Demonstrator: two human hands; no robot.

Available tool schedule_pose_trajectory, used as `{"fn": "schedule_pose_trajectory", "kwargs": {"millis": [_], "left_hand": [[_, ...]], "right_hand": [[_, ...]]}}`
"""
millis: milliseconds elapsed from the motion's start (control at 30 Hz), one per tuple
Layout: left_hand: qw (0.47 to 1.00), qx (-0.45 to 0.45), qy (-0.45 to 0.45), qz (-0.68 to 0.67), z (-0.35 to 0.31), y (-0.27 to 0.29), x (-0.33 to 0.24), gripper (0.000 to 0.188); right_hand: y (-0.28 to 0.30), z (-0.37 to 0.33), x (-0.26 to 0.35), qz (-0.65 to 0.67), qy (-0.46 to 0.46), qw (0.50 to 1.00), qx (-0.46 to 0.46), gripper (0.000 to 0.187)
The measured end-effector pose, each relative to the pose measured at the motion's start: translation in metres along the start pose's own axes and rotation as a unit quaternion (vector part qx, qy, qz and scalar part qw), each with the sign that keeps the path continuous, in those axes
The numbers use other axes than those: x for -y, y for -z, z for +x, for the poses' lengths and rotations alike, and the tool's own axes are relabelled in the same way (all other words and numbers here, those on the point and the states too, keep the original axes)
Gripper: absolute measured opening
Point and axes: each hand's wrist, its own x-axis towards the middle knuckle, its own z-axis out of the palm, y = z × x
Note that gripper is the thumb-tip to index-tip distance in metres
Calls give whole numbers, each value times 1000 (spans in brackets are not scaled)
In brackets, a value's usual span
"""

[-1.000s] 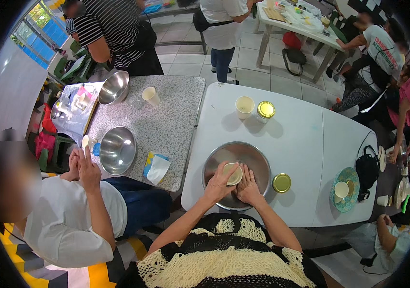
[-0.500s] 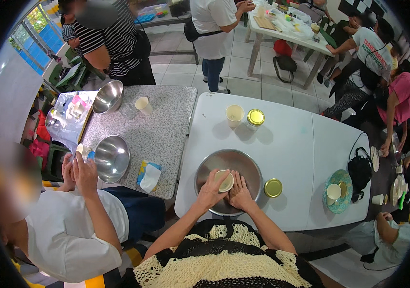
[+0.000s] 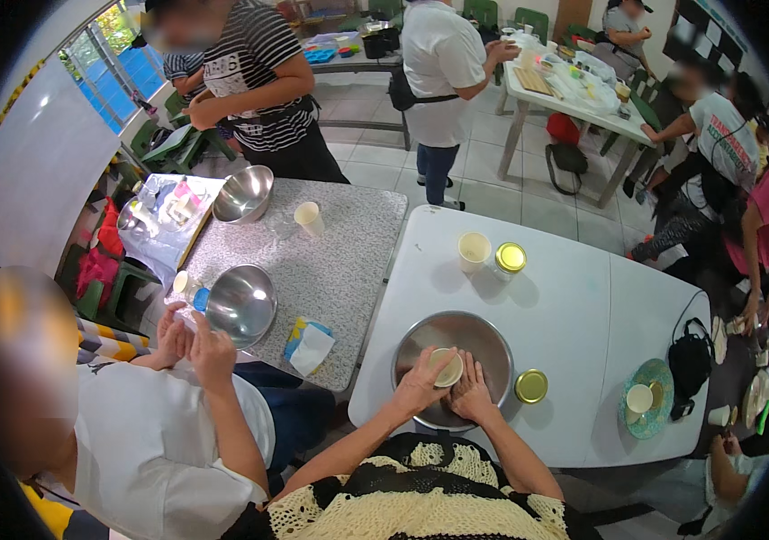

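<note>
A wide steel mixing bowl (image 3: 497, 349) sits on the white table in front of me. Inside it, my left hand (image 3: 414, 387) is wrapped round a pale paper cup (image 3: 446, 368) whose mouth faces up. My right hand (image 3: 472, 396) lies in the bowl just right of the cup, its fingers stretched out and pointing away from me. What the right palm touches, and the cup's contents, I cannot make out. Close to the bowl's right side is a gold lid (image 3: 531, 386). Beyond the bowl stand another paper cup (image 3: 474, 252) and a gold-lidded glass jar (image 3: 510, 260).
At the table's right are a patterned green plate (image 3: 634, 423) with a white cup (image 3: 639, 398) and a black bag (image 3: 691, 356). The speckled table (image 3: 362, 238) on my left carries two steel bowls and a tissue pack (image 3: 311, 346). A person in white sits at left.
The whole view has shifted, so the tables appear lower and farther right. My hands keep their places in the bowl. The person in the striped shirt has turned, bringing an arm across the body.
</note>
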Motion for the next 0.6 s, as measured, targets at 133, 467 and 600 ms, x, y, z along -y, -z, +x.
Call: {"fn": "schedule_pose_trajectory", "kwargs": {"millis": [133, 467, 600], "left_hand": [[1000, -6, -7, 10, -1, -1, 0, 81], [999, 32, 20, -9, -18, 4, -7, 82], [999, 36, 11, 10, -23, 2, -6, 82]], "right_hand": [[3, 1, 1, -9, -7, 999, 41, 77], [-5, -17, 16, 12, -13, 1000, 4, 76], [-5, -25, 22, -7, -8, 1000, -10, 77]]}}
